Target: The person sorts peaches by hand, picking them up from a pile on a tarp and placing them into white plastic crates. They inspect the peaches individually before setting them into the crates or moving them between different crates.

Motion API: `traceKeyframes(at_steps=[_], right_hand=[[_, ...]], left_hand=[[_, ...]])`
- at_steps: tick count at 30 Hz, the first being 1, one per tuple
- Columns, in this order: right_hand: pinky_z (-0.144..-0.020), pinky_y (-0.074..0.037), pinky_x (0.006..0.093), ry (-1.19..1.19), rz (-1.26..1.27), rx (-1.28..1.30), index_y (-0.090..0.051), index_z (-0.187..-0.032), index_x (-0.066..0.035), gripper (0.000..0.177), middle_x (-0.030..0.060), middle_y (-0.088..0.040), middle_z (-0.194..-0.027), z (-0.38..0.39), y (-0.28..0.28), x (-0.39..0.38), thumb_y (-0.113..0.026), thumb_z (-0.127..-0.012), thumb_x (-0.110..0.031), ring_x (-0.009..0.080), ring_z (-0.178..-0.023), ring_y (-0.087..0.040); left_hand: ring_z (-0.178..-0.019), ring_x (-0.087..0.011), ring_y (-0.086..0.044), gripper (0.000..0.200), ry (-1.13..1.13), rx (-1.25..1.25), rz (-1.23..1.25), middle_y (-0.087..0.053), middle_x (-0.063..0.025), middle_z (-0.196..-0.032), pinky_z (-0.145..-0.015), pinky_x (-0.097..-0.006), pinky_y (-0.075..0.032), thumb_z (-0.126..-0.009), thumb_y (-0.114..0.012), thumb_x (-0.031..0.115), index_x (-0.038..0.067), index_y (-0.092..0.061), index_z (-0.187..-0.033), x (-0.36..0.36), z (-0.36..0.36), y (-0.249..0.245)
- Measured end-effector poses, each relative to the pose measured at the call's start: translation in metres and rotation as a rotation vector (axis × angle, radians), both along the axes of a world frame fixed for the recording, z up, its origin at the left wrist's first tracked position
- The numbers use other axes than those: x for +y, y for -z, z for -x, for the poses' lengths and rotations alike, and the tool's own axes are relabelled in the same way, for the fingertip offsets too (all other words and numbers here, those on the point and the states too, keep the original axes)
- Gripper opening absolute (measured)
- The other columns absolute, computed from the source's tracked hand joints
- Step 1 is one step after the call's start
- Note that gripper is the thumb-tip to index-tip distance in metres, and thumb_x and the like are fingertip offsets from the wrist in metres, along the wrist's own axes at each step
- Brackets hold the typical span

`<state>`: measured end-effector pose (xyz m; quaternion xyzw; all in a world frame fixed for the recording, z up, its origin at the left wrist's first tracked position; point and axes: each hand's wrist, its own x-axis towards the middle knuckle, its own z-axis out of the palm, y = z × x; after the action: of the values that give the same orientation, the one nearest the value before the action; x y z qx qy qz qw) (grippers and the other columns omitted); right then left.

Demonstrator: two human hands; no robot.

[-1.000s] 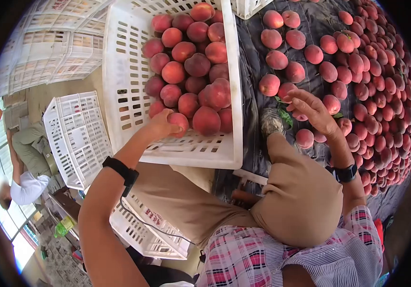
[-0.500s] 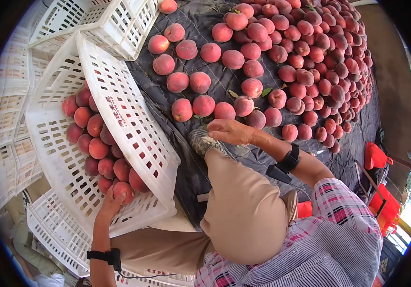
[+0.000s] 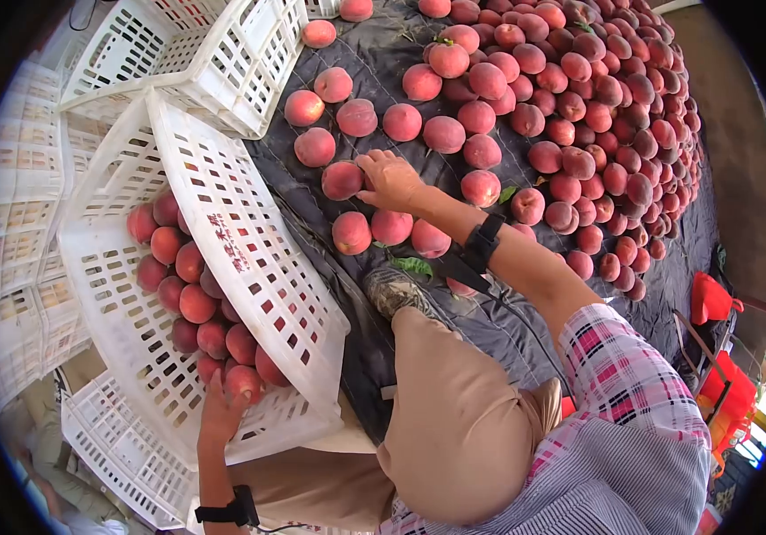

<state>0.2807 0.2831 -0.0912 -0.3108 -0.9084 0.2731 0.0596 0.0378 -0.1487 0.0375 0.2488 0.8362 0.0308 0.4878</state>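
Observation:
My left hand [image 3: 221, 412] reaches into the near end of a tilted white plastic crate [image 3: 222, 192], its fingers and thumb around a red peach [image 3: 244, 382]. Several more peaches [image 3: 197, 303] lie heaped beside it in the crate. My right hand [image 3: 392, 181] is over the dark sheet, fingers curled down over a spot where a peach stood; that fruit is hidden under the palm. Just left of its fingertips rests another peach [image 3: 343, 180]. Loose peaches [image 3: 352, 233] lie close below the hand.
A large pile of peaches [image 3: 614, 134] covers the right of the dark sheet [image 3: 298, 205]. White crates [image 3: 253, 62] stand at the upper left, with stacked ones [image 3: 13, 214] along the left edge. My shoe [image 3: 396, 290] is on the sheet. Red objects [image 3: 712, 296] lie at the right.
My right hand has moved up and left from above my shoe onto the loose peaches. My left hand stays at a peach in the crate. The view has shifted slightly.

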Motion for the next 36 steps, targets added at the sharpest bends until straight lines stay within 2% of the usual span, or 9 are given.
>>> traceKeyframes(at_steps=[3, 8, 11, 12, 14, 20, 24, 28, 36], right_hand=[[-0.084, -0.047, 0.0467, -0.07, -0.069, -0.466, -0.057, -0.112, -0.007, 0.058, 0.0113, -0.056, -0.112, 0.021, 0.015, 0.005, -0.078, -0.063, -0.031, 0.0297, -0.107, -0.053], [-0.082, -0.05, 0.0418, -0.024, -0.004, -0.473, -0.058, -0.112, -0.007, 0.058, 0.0124, -0.057, -0.115, 0.002, 0.025, 0.019, -0.077, -0.065, -0.035, 0.0284, -0.106, -0.055], [-0.09, -0.049, 0.043, 0.394, 1.121, 0.158, -0.056, -0.113, -0.005, 0.052, 0.0132, -0.059, -0.114, -0.017, 0.003, 0.026, -0.064, -0.081, -0.045, 0.0266, -0.103, -0.059], [-0.09, -0.049, 0.043, 0.39, 1.116, 0.155, -0.056, -0.113, -0.005, 0.052, 0.0132, -0.059, -0.114, -0.021, -0.015, 0.02, -0.064, -0.081, -0.045, 0.0266, -0.103, -0.059], [-0.093, -0.046, 0.0384, 0.438, 1.723, 0.558, -0.053, -0.12, -0.006, 0.048, 0.0113, -0.059, -0.114, -0.02, -0.057, 0.006, -0.057, -0.089, -0.042, 0.0234, -0.103, -0.058], [-0.095, -0.045, 0.0422, 0.053, 1.752, 0.64, -0.049, -0.119, -0.002, 0.051, 0.0128, -0.055, -0.117, 0.019, -0.163, -0.038, -0.055, -0.091, -0.044, 0.0244, -0.109, -0.055], [-0.099, -0.041, 0.0367, -0.167, 1.597, 0.471, -0.044, -0.131, -0.004, 0.055, 0.0118, -0.053, -0.121, 0.054, -0.225, -0.084, -0.05, -0.094, -0.044, 0.021, -0.115, -0.051], [-0.1, -0.038, 0.0338, -0.57, 0.867, 0.457, -0.041, -0.134, 0.0, 0.053, 0.0134, -0.051, -0.126, 0.085, -0.233, -0.121, -0.048, -0.097, -0.038, 0.0207, -0.118, -0.047], [-0.085, -0.047, 0.0292, -0.204, 0.983, 0.419, -0.048, -0.128, 0.0, 0.047, 0.008, -0.057, -0.115, 0.056, -0.185, -0.091, -0.049, -0.097, -0.035, 0.0145, -0.104, -0.056]], left_hand=[[-0.125, -0.0301, -0.044, 0.066, -0.028, 0.095, -0.141, -0.043, -0.0237, -0.136, -0.103, -0.0367, -0.036, -0.086, -0.063, 0.026, -0.002, -0.035, -0.139, 0.013, -0.017, -0.025], [-0.112, -0.0235, -0.052, 0.047, -0.326, 0.076, -0.252, -0.05, -0.0165, -0.127, -0.092, -0.0345, -0.044, -0.088, -0.058, 0.012, 0.0, -0.046, -0.132, 0.032, -0.043, -0.06], [-0.108, -0.0199, -0.054, 0.04, -0.367, 0.181, -0.474, -0.054, -0.0126, -0.12, -0.089, -0.0317, -0.045, -0.088, -0.054, 0.005, -0.001, -0.05, -0.127, 0.027, -0.041, -0.059], [-0.108, -0.0199, -0.054, 0.04, -0.373, 0.179, -0.478, -0.054, -0.0126, -0.12, -0.089, -0.0317, -0.045, -0.088, -0.054, 0.005, -0.001, -0.05, -0.127, 0.032, -0.042, -0.063], [-0.107, -0.0197, -0.055, 0.039, -0.406, 0.179, -0.594, -0.056, -0.0123, -0.119, -0.091, -0.0307, -0.044, -0.089, -0.053, 0.005, -0.001, -0.05, -0.127, 0.053, -0.047, -0.08], [-0.106, -0.0178, -0.055, 0.044, -0.501, -0.255, -0.754, -0.053, -0.0142, -0.121, -0.088, -0.0294, -0.047, -0.092, -0.053, 0.01, 0.0, -0.043, -0.133, 0.117, -0.073, -0.133], [-0.114, -0.0217, -0.053, 0.071, -0.685, -0.743, -0.93, -0.044, -0.0125, -0.132, -0.091, -0.0389, -0.048, -0.089, -0.059, 0.035, 0.004, -0.025, -0.143, 0.15, -0.088, -0.142], [-0.117, -0.022, -0.051, 0.066, -0.798, -0.711, -0.935, -0.046, -0.0094, -0.132, -0.093, -0.0413, -0.046, -0.086, -0.062, 0.033, 0.006, -0.033, -0.139, 0.133, -0.059, -0.128], [-0.113, -0.0246, -0.054, 0.074, -0.889, -0.154, -0.337, -0.049, -0.0121, -0.126, -0.09, -0.0424, -0.049, -0.075, -0.074, 0.031, 0.005, -0.036, -0.133, 0.014, 0.041, -0.047]])
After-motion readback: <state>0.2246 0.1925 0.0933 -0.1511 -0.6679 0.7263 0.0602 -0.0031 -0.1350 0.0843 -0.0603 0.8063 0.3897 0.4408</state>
